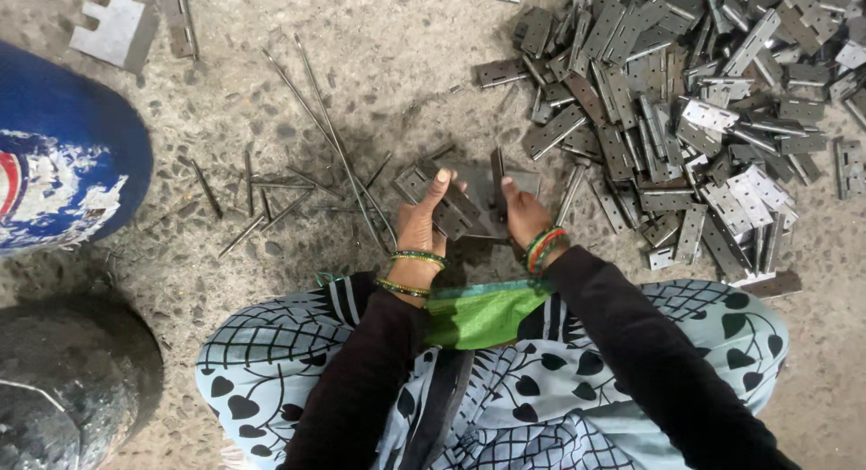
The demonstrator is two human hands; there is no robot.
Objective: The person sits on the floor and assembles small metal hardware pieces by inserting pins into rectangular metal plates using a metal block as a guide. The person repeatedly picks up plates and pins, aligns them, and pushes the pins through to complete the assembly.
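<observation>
You had both hands low over the floor just below the middle of the view, and they met on one dark metal hinge. Your left hand was clenched on the hinge's left leaf, thumb raised along its edge; your right hand gripped the right side, its fingers curled around the leaf so that only the knuckles showed. The hinge sat between the two hands, touching both, held just above the concrete floor; whether it rested on the floor, you could not tell from here. Green and gold bangles ringed your left wrist, and green and red ones circled the right. At 1 to 3 o'clock from your hands lay a big heap of hinges, grey and dull, piled across one another, its near edge just beside your right hand. At 9 to 11 o'clock a scatter of thin metal pins lay on the floor, some long, some short. Well off at 10 o'clock sat a flat notched metal plate, and at 9 o'clock a blue rounded container with a dark round object below it.
</observation>
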